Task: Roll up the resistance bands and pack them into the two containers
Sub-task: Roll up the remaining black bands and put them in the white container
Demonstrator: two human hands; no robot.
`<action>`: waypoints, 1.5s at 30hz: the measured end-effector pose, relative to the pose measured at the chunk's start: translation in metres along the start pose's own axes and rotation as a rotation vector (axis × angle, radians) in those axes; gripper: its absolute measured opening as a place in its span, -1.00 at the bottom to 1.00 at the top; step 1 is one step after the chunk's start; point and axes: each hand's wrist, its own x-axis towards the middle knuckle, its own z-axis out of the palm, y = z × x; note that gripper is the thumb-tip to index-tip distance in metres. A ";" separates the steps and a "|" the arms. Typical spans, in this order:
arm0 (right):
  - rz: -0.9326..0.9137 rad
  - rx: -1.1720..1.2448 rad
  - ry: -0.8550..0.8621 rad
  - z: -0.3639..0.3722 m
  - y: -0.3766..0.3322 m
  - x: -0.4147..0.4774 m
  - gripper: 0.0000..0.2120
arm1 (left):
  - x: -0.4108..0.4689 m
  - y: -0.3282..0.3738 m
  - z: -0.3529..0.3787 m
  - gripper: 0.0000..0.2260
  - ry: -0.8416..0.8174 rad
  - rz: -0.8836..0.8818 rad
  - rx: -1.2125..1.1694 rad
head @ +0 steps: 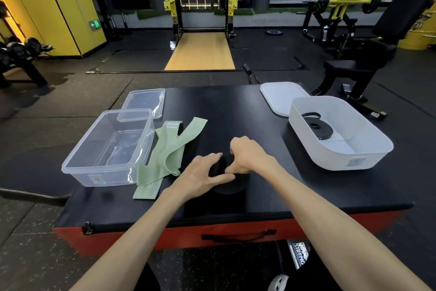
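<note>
On the table (236, 106), the left hand (203, 174) and right hand (247, 156) each hold a closed grip on a black band (232, 188), apparently part-rolled and largely hidden by fingers; the green band (165, 149) beside the clear box (77, 172) reads "30"; the white tub (330, 161) holds a coiled band (317, 126); both container labels are illegible.

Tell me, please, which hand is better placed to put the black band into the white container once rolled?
Probably the right. The right hand grips the black band and lies on the side of the white container; the left hand, also on the band, sits nearer the clear container.
</note>
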 end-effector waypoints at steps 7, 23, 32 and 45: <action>-0.089 -0.195 0.113 -0.022 0.032 -0.007 -0.60 | 0.018 0.001 0.002 -0.61 0.236 0.038 -0.011; 0.036 -0.084 0.303 -0.135 0.187 -0.031 -0.75 | 0.084 0.047 0.074 -0.56 0.213 0.264 0.436; 0.226 -0.143 0.271 -0.139 0.252 -0.024 -0.67 | 0.096 0.045 0.081 -0.38 0.167 0.185 0.423; 0.186 -0.164 0.020 -0.086 0.266 0.001 -0.77 | 0.101 0.043 0.088 -0.60 0.160 0.161 0.347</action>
